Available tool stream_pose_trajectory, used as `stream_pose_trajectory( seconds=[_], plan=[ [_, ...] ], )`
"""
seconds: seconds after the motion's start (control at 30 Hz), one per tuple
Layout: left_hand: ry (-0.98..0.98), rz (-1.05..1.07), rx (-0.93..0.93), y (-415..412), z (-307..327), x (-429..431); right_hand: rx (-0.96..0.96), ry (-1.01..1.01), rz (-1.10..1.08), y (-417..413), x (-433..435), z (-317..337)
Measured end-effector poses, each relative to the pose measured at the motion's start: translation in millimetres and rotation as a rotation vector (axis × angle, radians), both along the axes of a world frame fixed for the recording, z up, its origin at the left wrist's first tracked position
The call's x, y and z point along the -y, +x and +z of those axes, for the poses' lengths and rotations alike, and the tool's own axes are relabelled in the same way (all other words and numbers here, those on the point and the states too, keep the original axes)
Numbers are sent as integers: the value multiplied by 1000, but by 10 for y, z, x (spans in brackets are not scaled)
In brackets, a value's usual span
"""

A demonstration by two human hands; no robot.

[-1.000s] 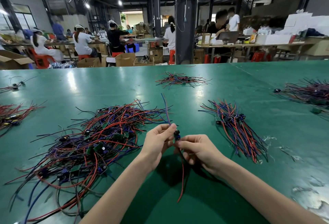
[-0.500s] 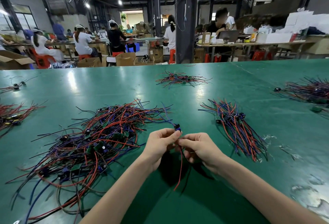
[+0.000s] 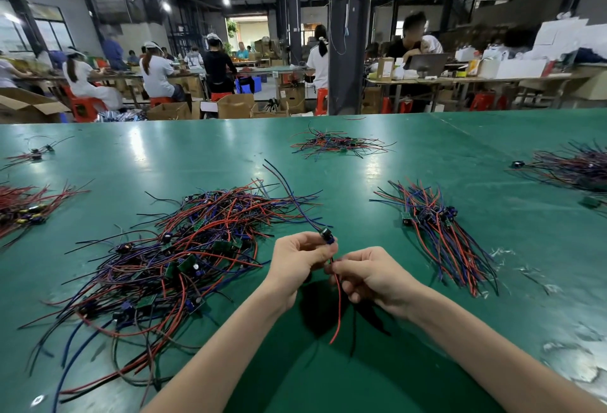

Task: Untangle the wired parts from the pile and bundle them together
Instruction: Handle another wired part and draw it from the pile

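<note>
Separation of one wired part point(image 3: 327, 236) from the tangle looks like the step in hand. The left hand point(image 3: 300, 260) has its fingertips curled in and pinches the small dark body of that part, held in the air just above the green table point(image 3: 394, 379) and right of the big loose pile point(image 3: 184, 248). The right hand point(image 3: 374, 276) is touching the left, fingers curled, and pinches the same part by its leads just below the body. A red lead point(image 3: 338, 307) and a black lead point(image 3: 354, 330) hang free beneath it. The blue leads point(image 3: 289, 189) run up and back from the body over the near edge of the pile, and whether their far ends are caught in it cannot be told. To do this well, keep the firm hold on the body rather than on bare wire. Draw the blue leads out slowly along their own line, and stop if neighbouring strands in the pile lift with them. A hard tug would likely tighten a snag or strain the joints at the body. Once all the leads are free, stroke them straight through the right fingers so they lie together. Then lay the part on the sorted bundle point(image 3: 440, 238) to the right, body beside the other bodies and leads running the same way.
</note>
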State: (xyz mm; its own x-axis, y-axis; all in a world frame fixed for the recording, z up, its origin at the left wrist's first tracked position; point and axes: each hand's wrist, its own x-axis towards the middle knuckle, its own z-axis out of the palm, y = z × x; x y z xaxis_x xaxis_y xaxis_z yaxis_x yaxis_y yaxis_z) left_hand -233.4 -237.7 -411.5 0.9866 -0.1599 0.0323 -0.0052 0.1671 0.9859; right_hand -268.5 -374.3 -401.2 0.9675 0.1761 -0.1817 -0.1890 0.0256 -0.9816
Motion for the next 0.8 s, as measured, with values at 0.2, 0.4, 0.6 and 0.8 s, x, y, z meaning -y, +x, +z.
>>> stream_pose_trajectory(
  seconds=[0.2, 0.4, 0.6, 0.8],
  plan=[
    [-46, 108, -9, 114, 51, -124, -46, -10, 84, -65, -51, 3],
    [-60, 184, -12, 198, 89, -266, -29, -25, 180, -129, -107, 21],
    [-50, 247, -33, 239, 93, -317, 8, -153, 276, -162, -80, 40],
    [-17, 274, -53, 248, 90, -312, 22, -188, 346, -151, -39, 42]
  ],
)
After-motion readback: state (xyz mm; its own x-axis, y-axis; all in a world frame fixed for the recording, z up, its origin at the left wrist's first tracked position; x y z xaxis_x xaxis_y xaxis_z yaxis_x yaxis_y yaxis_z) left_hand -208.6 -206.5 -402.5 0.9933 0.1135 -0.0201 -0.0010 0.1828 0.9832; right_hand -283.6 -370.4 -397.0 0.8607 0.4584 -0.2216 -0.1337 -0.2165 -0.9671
